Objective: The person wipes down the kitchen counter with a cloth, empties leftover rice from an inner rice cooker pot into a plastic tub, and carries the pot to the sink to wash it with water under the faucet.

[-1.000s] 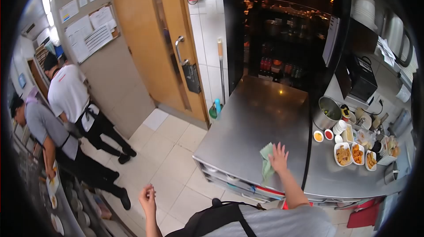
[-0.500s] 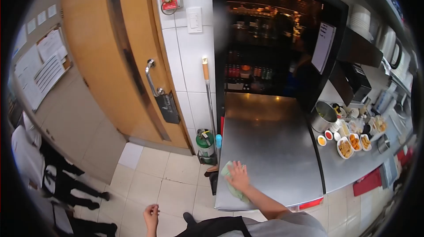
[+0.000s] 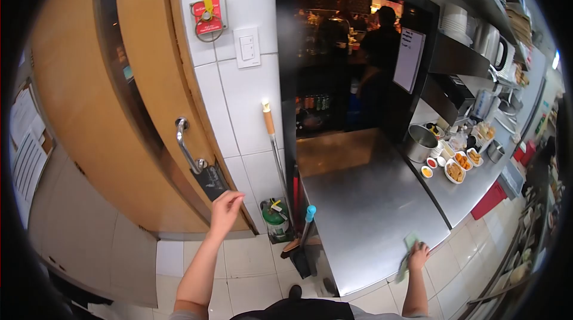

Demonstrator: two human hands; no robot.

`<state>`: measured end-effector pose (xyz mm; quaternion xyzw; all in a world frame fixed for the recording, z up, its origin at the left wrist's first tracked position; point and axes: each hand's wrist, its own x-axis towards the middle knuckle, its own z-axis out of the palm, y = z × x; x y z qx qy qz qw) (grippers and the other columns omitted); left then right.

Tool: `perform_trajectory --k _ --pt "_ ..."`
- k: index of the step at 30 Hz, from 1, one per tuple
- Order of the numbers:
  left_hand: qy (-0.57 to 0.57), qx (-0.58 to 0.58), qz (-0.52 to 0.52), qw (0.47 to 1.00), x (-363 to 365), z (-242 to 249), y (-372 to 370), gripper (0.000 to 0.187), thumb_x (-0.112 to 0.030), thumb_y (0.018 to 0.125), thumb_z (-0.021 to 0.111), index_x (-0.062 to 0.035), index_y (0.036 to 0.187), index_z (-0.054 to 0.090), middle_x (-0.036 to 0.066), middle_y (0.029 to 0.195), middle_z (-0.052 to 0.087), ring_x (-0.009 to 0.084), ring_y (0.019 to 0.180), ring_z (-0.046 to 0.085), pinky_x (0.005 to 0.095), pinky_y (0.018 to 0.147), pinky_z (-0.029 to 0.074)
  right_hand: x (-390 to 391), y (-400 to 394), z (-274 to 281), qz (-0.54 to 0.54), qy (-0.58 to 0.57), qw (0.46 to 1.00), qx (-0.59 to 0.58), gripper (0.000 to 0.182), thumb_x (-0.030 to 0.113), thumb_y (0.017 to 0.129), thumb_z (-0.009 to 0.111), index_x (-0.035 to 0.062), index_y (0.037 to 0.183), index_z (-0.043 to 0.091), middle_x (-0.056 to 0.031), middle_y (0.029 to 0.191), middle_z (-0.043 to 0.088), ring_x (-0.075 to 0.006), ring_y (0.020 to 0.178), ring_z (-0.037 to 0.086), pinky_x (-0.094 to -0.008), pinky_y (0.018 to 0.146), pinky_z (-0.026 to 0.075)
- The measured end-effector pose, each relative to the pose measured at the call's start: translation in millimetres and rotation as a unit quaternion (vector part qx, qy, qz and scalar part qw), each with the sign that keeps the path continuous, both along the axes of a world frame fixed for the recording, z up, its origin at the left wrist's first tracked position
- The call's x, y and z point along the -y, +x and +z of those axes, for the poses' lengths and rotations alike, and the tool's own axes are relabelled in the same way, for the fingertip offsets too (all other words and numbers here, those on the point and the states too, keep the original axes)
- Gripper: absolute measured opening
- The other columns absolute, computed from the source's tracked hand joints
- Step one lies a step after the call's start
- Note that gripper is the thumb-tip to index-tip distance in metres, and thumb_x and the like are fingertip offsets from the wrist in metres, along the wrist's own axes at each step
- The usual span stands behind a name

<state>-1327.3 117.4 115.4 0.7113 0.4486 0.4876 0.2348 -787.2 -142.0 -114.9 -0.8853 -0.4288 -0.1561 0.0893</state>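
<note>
My right hand (image 3: 419, 254) is at the near right edge of the steel counter (image 3: 364, 224), with its fingers curled over a pale green cleaning cloth (image 3: 410, 240). Part of the cloth lies on the metal, and part hangs below the edge. My left hand (image 3: 227, 209) is raised at the left, in front of the wooden door (image 3: 143, 81) and away from the counter. Its fingertips are drawn together, and I see nothing between them.
Small trays of fried food (image 3: 455, 171), sauce cups (image 3: 427, 172) and a steel pot (image 3: 420, 142) stand on the right-hand worktop. A green cylinder (image 3: 275, 220), a broom (image 3: 291, 247) and a dustpan (image 3: 302, 260) are left of the counter. Beyond the hatch stands a person (image 3: 382, 45).
My right hand has moved the cloth rightward across the counter to its near right edge, and its spread fingers have curled. My left hand has risen. The view has shifted, and people at left are mostly out of sight.
</note>
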Motion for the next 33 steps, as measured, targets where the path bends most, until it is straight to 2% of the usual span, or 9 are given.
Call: perform_trajectory --k 5,13,18,22,24,25,29,31,33 --pt "0.027 -0.019 -0.080 0.996 -53 38 64 0.011 -0.007 0.079 0.055 -0.0006 0.086 0.061 0.007 0.078 0.059 0.0132 0.068 0.055 0.0228 0.059 0.043 -87 34 -29 -0.179 -0.001 0.981 -0.077 0.050 0.011 0.074 0.041 0.0078 0.124 0.039 -0.0096 0.129 0.035 -0.0276 0.123 0.026 -0.0431 0.099 0.022" --pt "0.095 0.018 -0.132 0.986 -142 48 121 0.023 -0.008 0.074 0.060 -0.0027 0.096 0.057 0.012 0.098 0.058 0.0264 0.094 0.054 0.0322 0.079 0.043 -226 -73 -14 0.052 0.040 0.991 -0.118 0.045 0.013 0.078 0.040 0.0081 0.123 0.039 -0.0081 0.132 0.034 -0.0298 0.125 0.023 -0.0458 0.101 0.016" --pt "0.287 0.000 -0.003 0.958 -220 76 161 0.057 -0.015 0.074 0.061 -0.0032 0.124 0.035 0.018 0.133 0.027 0.0369 0.124 0.023 0.0426 0.099 0.024 -240 -150 -3 0.206 0.096 0.967 -0.117 0.033 0.010 0.075 0.048 0.0044 0.108 0.048 -0.0144 0.116 0.045 -0.0355 0.114 0.035 -0.0475 0.094 0.027" --pt "0.312 -0.005 0.077 0.947 -276 91 182 0.077 -0.020 0.072 0.064 -0.0011 0.131 0.019 0.024 0.136 0.016 0.0429 0.125 0.012 0.0482 0.100 0.016 -203 -183 12 0.254 0.093 0.952 -0.146 0.029 0.010 0.071 0.053 0.0067 0.099 0.057 -0.0148 0.106 0.050 -0.0340 0.103 0.042 -0.0452 0.088 0.033" --pt "0.328 -0.007 0.102 0.939 -296 82 195 0.079 -0.023 0.073 0.064 -0.0007 0.132 0.017 0.025 0.136 0.014 0.0445 0.125 0.011 0.0510 0.100 0.014 -180 -199 50 0.128 0.020 0.982 -0.138 0.032 0.014 0.075 0.050 0.0023 0.104 0.055 -0.0175 0.110 0.048 -0.0339 0.107 0.040 -0.0453 0.091 0.030" --pt "0.338 -0.012 0.134 0.931 -305 76 201 0.080 -0.027 0.073 0.064 -0.0002 0.132 0.016 0.025 0.136 0.013 0.0461 0.124 0.010 0.0538 0.099 0.011 -158 -179 37 0.056 -0.047 0.974 -0.213 0.045 0.024 0.085 0.041 0.0053 0.126 0.036 -0.0230 0.126 0.036 -0.0412 0.116 0.029 -0.0468 0.098 0.020" --pt "0.338 -0.042 0.145 0.929 -314 68 202 0.088 -0.029 0.072 0.065 -0.0003 0.133 0.008 0.026 0.136 0.012 0.0478 0.124 0.004 0.0580 0.097 0.006 -112 -133 25 -0.235 -0.014 0.961 -0.143 0.043 0.027 0.088 0.033 0.0041 0.124 0.037 -0.0221 0.127 0.034 -0.0401 0.117 0.029 -0.0549 0.095 0.020" --pt "0.337 -0.035 0.136 0.931 -316 65 203 0.087 -0.029 0.072 0.064 0.0003 0.133 0.010 0.026 0.135 0.015 0.0475 0.125 0.003 0.0564 0.097 0.002 -87 -95 0 -0.318 -0.214 0.922 0.048 0.043 0.027 0.088 0.031 0.0042 0.124 0.037 -0.0205 0.130 0.032 -0.0420 0.118 0.028 -0.0602 0.091 0.021" --pt "0.337 -0.028 0.132 0.932 -317 62 203 0.086 -0.028 0.072 0.064 0.0008 0.132 0.011 0.027 0.134 0.018 0.0472 0.125 0.001 0.0547 0.098 -0.001 -103 -71 19 -0.474 -0.136 0.869 0.029 0.042 0.025 0.088 0.031 0.0020 0.123 0.037 -0.0203 0.131 0.030 -0.0442 0.117 0.027 -0.0620 0.089 0.023"
